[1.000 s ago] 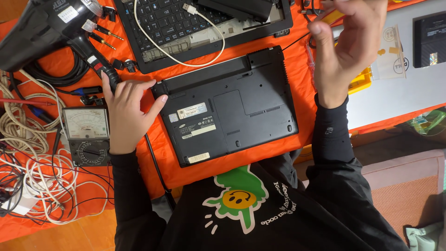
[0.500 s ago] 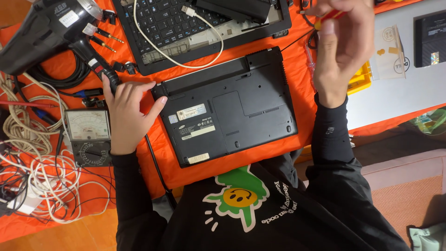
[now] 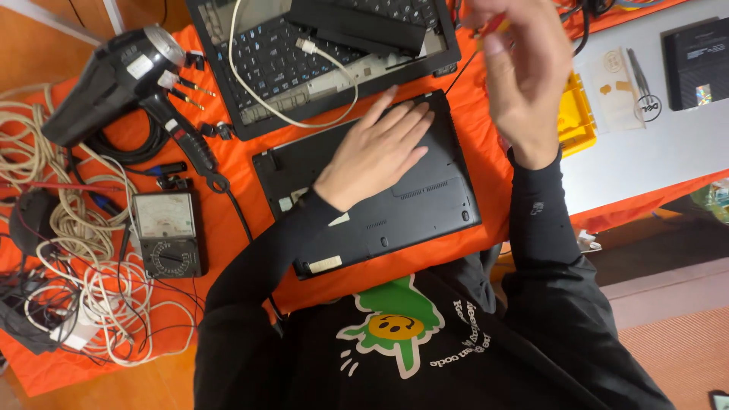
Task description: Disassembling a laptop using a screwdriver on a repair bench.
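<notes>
Black laptop base (image 3: 410, 205) upside down on orange cloth (image 3: 235, 228), long axis left-right, slightly tilted. Left hand (image 3: 376, 152) flat on it, fingers spread, gripping nothing. Right hand (image 3: 524, 76) raised beyond far-right corner, pinching small red-handled tool (image 3: 492, 24); blurred.

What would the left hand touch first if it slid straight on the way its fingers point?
The left hand lies flat on the upturned black laptop, fingers pointing up-right. It would probably reach that laptop's far edge, then the orange cloth.
</notes>
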